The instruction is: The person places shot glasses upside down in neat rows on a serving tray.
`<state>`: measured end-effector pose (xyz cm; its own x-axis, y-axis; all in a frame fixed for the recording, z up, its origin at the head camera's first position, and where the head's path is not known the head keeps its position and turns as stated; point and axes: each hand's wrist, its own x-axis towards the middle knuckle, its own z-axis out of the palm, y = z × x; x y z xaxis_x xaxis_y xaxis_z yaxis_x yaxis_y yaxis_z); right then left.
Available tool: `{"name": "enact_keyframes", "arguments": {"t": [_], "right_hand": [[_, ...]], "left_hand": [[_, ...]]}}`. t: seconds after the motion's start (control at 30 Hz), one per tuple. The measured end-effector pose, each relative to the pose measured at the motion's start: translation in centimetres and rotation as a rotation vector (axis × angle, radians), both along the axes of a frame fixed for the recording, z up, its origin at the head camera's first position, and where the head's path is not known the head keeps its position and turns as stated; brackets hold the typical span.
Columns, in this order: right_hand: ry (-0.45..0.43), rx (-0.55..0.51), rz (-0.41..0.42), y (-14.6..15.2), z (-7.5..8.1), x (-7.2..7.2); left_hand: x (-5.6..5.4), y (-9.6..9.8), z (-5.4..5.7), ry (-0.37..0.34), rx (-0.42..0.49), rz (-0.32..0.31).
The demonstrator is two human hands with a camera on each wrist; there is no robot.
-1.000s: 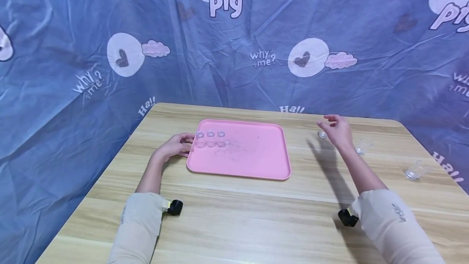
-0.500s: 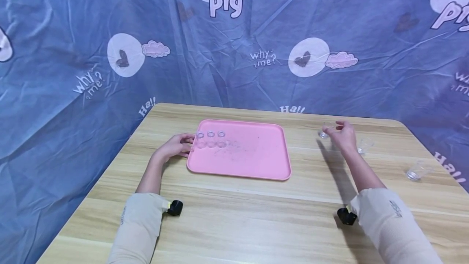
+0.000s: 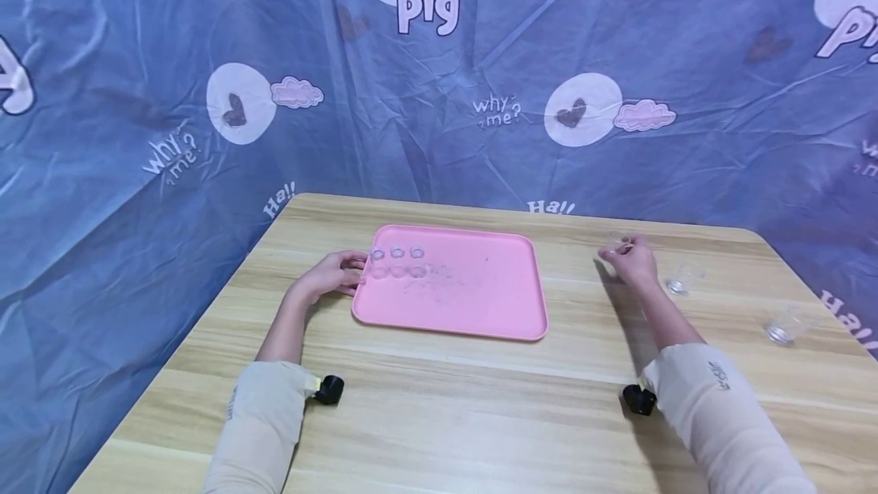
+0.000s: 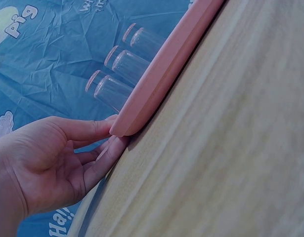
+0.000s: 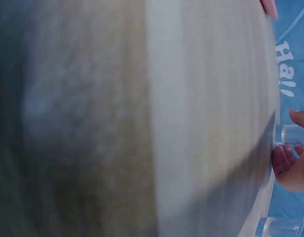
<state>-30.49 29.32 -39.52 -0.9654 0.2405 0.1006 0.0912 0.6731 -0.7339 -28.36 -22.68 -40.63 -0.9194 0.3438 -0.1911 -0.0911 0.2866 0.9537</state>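
Along the left rim of a pink tray, my left hand pinches the edge. In the left wrist view, its thumb lies on the rim and its fingers reach underneath. Three small clear glasses stand in a row at the tray's left end, apparently upside down. At the back right of the table, my right hand has its thumb and fingers around another small clear glass. Its lower part is hidden behind the hand in the head view.
Two more clear glasses stand to the right: one glass just beyond the right hand, another glass nearer the table's right edge. A blue printed curtain hangs behind the wooden table.
My right hand has come down from above the glass to around it. My left hand and the tray have stayed in place. The head view has shifted slightly.
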Motion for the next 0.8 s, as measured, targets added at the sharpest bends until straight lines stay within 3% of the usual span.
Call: {"name": "enact_keyframes", "arguments": {"t": [0.3,0.8], "right_hand": [[0.019,0.107,0.005,0.22,-0.66,-0.26],[-0.035,0.153,-0.006,0.87,-0.86,-0.71]], "left_hand": [[0.01,-0.03,0.15,0.004,-0.004,-0.001],[-0.07,-0.06,0.10,0.005,-0.001,-0.004]]}}
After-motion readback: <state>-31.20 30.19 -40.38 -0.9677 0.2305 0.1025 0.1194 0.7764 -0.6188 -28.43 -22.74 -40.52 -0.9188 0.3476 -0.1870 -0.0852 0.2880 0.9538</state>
